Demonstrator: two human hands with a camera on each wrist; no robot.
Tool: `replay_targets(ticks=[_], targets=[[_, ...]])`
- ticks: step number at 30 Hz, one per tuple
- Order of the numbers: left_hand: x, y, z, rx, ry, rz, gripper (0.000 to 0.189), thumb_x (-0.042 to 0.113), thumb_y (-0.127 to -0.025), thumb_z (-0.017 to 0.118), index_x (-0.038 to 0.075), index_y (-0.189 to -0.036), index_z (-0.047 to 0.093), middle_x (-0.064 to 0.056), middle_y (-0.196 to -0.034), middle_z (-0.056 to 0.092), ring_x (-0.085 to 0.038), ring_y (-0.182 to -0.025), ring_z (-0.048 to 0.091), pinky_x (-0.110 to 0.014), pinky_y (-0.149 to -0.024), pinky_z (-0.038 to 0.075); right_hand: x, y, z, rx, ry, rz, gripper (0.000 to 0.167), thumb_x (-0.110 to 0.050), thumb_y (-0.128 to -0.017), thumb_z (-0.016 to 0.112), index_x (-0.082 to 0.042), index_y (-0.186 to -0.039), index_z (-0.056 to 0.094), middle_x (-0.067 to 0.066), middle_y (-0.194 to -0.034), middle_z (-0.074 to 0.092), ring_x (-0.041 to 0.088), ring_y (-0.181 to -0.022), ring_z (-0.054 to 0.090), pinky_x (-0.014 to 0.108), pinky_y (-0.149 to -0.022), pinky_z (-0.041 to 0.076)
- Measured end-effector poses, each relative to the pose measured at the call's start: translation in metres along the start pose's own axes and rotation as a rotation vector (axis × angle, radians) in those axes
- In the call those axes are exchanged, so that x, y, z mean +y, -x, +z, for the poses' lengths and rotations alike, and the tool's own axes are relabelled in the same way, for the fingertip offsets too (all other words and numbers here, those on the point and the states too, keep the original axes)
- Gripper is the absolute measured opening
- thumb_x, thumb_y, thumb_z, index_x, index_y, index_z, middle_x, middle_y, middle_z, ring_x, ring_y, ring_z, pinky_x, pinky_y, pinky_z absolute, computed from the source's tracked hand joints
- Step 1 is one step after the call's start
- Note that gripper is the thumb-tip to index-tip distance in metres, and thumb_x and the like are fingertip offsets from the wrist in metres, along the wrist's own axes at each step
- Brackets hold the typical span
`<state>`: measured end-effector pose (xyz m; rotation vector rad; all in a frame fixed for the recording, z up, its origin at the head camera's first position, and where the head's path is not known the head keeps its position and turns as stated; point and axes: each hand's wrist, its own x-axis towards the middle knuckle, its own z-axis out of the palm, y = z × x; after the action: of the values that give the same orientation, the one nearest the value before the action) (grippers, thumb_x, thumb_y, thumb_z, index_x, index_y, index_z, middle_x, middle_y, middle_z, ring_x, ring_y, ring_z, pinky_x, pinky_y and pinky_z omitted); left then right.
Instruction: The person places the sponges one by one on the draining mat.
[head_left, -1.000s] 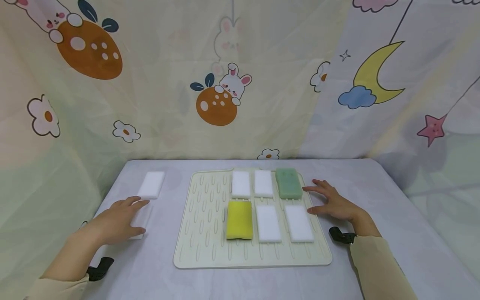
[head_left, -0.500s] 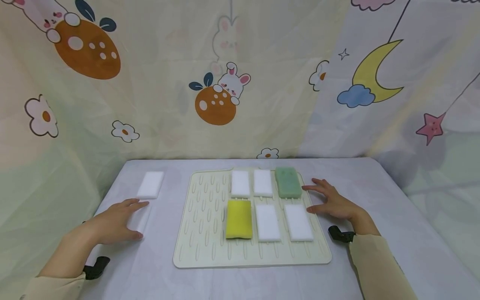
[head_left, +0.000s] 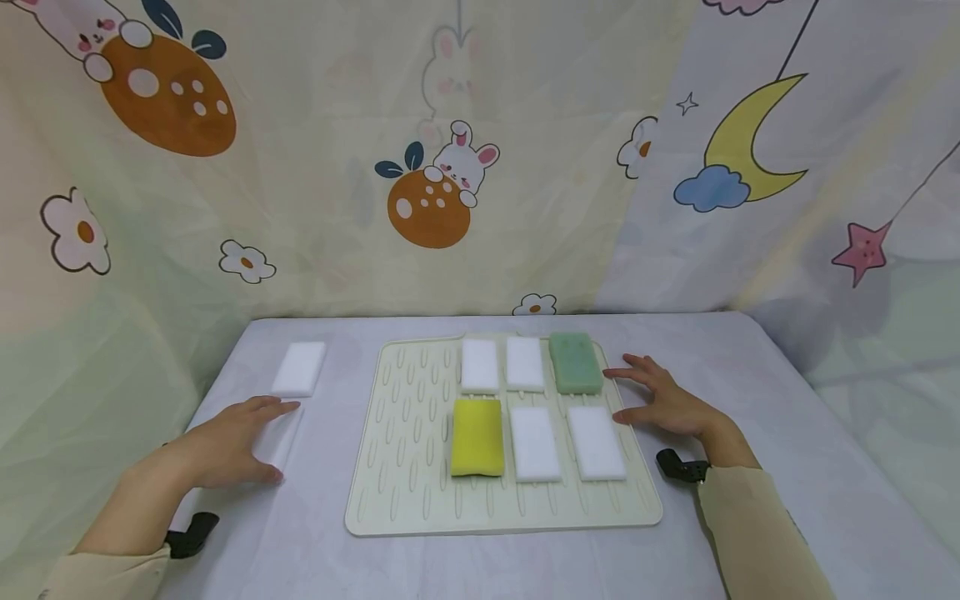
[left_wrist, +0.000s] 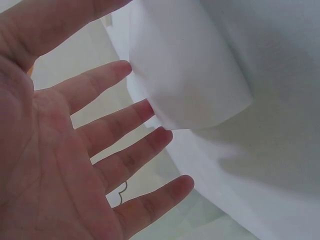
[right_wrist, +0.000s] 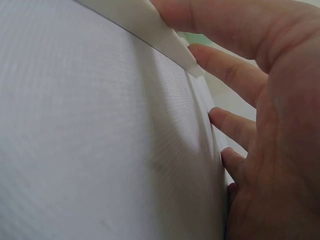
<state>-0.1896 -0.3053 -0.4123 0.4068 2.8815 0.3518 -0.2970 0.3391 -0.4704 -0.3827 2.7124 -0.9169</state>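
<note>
My left hand [head_left: 225, 446] hovers at or rests on a white sponge block [head_left: 282, 437] on the left of the table, mostly hidden by it. In the left wrist view the fingers are spread and straight, fingertips by the edge of a white block [left_wrist: 185, 65]; contact is unclear. My right hand [head_left: 663, 400] lies at the right edge of a cream ridged mat [head_left: 405, 500], fingers extended, holding nothing. On the mat sit a green sponge [head_left: 576, 363], a yellow sponge [head_left: 477, 437] and several white blocks [head_left: 536, 444].
Another white block [head_left: 298, 369] lies farther back, beyond my left hand. A white cloth covers the table [head_left: 510, 567]. Behind it hangs a printed curtain [head_left: 322, 192] with rabbits and a moon.
My left hand has drawn slightly left, its thumb shifting toward the near side. The right hand and the things on the mat stay where they were; the head view tilts a little.
</note>
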Motion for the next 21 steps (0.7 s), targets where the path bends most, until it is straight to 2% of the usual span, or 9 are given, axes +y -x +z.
replay_targets(ticks=[8, 21], targets=[[-0.0013, -0.0008, 0.0007, -0.001, 0.015, -0.006, 0.099, 0.037, -0.068, 0.094, 0.007, -0.152, 0.051, -0.028, -0.15, 0.048, -0.052, -0.133, 0.049, -0.066, -0.102, 0.046, -0.0048, 0.0023, -0.0018, -0.003, -0.012, -0.006, 0.081, -0.039, -0.079, 0.088, -0.023, -0.15, 0.054, 0.019, -0.172, 0.012, 0.049, -0.158, -0.009, 0.085, -0.113, 0.004], [-0.002, -0.0033, 0.0015, 0.007, 0.006, -0.001, 0.096, 0.037, -0.067, 0.095, 0.006, -0.149, 0.054, -0.026, -0.145, 0.052, -0.049, -0.128, 0.054, -0.063, -0.101, 0.048, -0.0054, 0.003, -0.0021, -0.005, -0.015, -0.02, 0.08, -0.039, -0.079, 0.088, -0.023, -0.15, 0.054, 0.02, -0.172, 0.013, 0.051, -0.158, -0.009, 0.085, -0.112, 0.005]])
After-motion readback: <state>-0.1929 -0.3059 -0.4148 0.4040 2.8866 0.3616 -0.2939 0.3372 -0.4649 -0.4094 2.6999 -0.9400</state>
